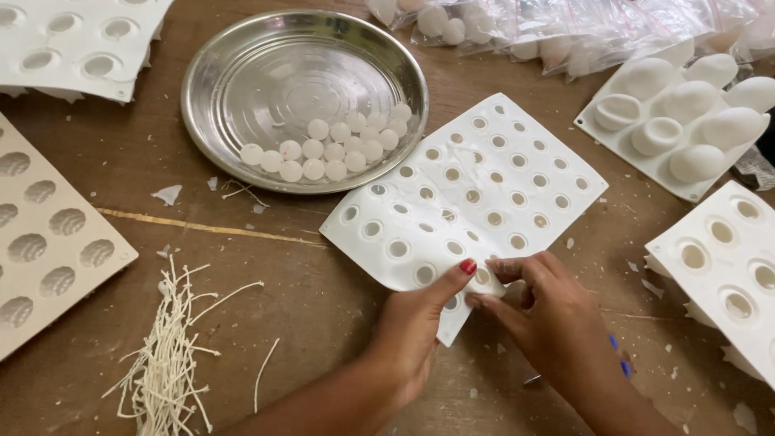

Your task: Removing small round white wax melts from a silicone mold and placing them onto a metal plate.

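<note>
At lower centre, a white mould point(468, 194) is pinched at its near edge by the left hand point(416, 323) and right hand point(549, 319), fingers clamped on it. White balls point(327, 153) are held in a steel plate point(234, 89) at upper left.

The steel dish point(242, 73) sits on the bench point(323, 307), balls point(327, 151) in it; the holed mould sheet point(476, 194) lies right of it, the wick bundle point(169, 355) in front-left.

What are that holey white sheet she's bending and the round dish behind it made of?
The white mould sheet looks like soft matte silicone or rubber: it flexes and curls where the left hand and right hand pinch it. The round dish looks like polished steel, shiny with concentric rings and reflections.
</note>
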